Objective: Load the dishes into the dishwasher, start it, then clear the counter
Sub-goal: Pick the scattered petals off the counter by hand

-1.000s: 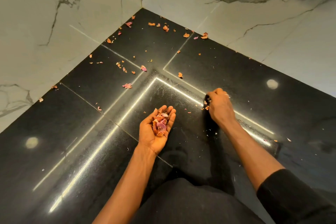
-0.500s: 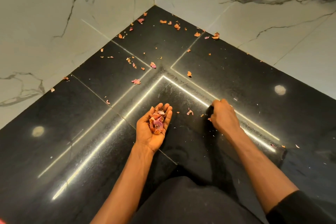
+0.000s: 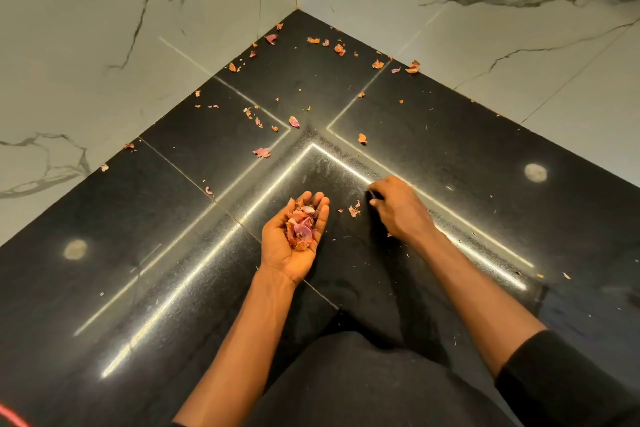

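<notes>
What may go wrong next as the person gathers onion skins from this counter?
The cupped left hand is heaped with onion skins; adding more may spill some back onto the counter. Small flakes lie scattered deep in the corner by the wall, so the right hand may miss some.

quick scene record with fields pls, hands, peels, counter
left hand: palm up, cupped, holds peels
right hand: knuckles up on counter, fingers curled under; what they hold is hidden
scraps: scattered toward the corner, a few between the hands
counter: black, glossy
walls: white marble, meeting at the corner
</notes>
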